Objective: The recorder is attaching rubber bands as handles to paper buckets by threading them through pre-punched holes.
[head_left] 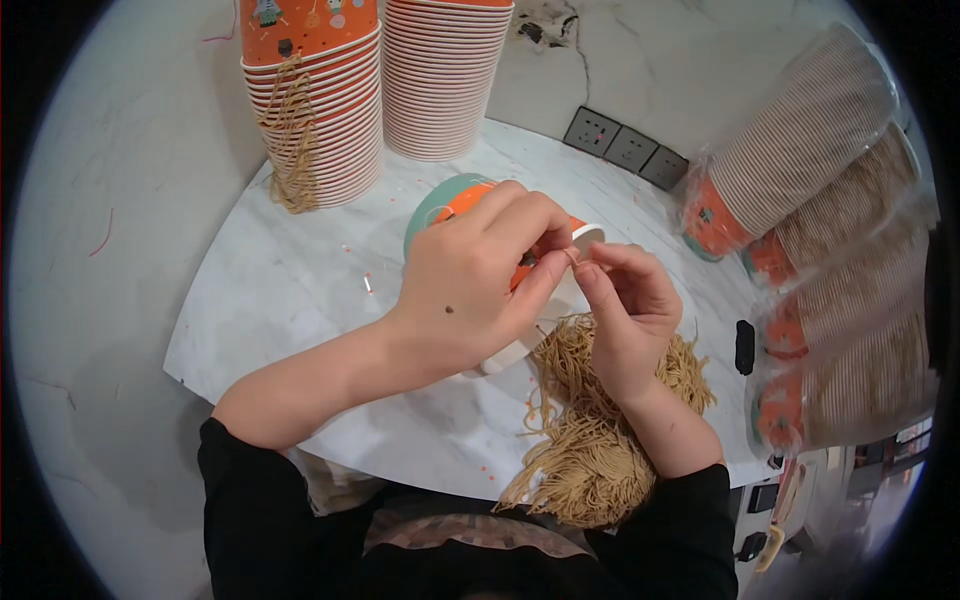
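Note:
My left hand and my right hand meet above the table, thumbs and fingertips pinched close together. A thin tan cord runs between the fingertips, and both hands grip it. Beneath my left hand an orange paper cup with a green band lies on its side. Its white rim shows at the right, while my hand hides much of its wall. Under my right wrist lies a thick bundle of tan cords, loosely spread toward the table's front edge.
Two tall stacks of paper cups stand at the back left, with cords hanging down one. Plastic-wrapped cup stacks lean along the right side. Black wall sockets sit behind the marbled white table. Small orange scraps dot the tabletop.

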The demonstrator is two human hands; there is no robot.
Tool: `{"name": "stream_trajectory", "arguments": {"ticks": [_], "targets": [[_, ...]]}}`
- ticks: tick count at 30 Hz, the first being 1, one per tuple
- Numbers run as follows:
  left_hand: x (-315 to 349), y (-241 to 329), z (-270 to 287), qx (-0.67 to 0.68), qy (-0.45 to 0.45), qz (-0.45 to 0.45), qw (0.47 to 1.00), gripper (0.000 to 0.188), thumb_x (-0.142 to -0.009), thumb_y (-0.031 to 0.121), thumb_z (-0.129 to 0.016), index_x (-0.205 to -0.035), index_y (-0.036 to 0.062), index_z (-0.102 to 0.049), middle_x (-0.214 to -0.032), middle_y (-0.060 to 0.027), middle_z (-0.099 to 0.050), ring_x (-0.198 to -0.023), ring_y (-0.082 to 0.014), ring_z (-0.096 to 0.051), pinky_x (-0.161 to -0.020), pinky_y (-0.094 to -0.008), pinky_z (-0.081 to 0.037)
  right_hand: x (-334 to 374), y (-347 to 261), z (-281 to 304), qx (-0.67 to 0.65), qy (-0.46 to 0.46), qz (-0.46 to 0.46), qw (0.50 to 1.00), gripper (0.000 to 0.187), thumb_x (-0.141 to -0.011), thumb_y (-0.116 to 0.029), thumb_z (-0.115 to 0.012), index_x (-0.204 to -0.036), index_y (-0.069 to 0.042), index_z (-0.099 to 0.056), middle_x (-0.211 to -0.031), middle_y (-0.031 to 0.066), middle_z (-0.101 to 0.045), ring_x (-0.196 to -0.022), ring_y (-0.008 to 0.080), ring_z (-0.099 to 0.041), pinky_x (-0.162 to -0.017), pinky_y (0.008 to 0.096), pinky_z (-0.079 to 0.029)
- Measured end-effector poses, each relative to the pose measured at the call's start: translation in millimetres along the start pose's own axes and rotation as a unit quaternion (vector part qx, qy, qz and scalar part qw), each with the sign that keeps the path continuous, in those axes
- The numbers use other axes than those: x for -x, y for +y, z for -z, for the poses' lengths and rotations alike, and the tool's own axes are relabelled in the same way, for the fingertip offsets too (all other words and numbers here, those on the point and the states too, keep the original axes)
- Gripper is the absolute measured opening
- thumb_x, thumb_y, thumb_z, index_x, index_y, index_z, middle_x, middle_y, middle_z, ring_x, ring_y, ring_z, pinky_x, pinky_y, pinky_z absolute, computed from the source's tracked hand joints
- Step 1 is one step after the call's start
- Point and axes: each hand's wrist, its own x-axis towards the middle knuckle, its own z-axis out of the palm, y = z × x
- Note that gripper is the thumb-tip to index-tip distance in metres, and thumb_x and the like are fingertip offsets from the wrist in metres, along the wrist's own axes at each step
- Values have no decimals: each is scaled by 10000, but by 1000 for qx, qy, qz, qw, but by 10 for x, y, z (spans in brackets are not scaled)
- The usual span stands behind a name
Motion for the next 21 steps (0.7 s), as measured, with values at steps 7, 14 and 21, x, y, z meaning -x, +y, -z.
{"name": "stream_trajectory", "arguments": {"ticks": [7, 14, 21], "targets": [[47, -8, -61, 42, 18, 17, 999, 147, -840, -30, -715, -894, 34, -595, -818, 10, -590, -578, -18, -430, -491, -206, -340, -25, -76, -62, -157, 56, -55, 984, 300, -907, 68, -702, -1162, 11, -554, -998, 83, -678, -813, 71, -630, -723, 190, -503], [75, 9, -84, 68, 21, 33, 997, 144, -868, -31, -704, -872, 32, -575, -791, 15, -593, -601, -13, -467, -501, -189, -364, 2, -28, -83, -22, 43, -22, 999, 126, -913, 67, -698, -1031, 28, -677, -990, 60, -668, -797, 59, -595, -674, 184, -460], [64, -12, -68, 79, 15, 61, 995, 143, -869, -29, -705, -881, 28, -575, -786, 17, -595, -636, -19, -513, -539, -184, -408, -10, 0, -60, 78, 19, 39, 996, 125, -925, 56, -685, -1049, 39, -680, -1007, 61, -656, -788, 55, -576, -641, 181, -432]]}}
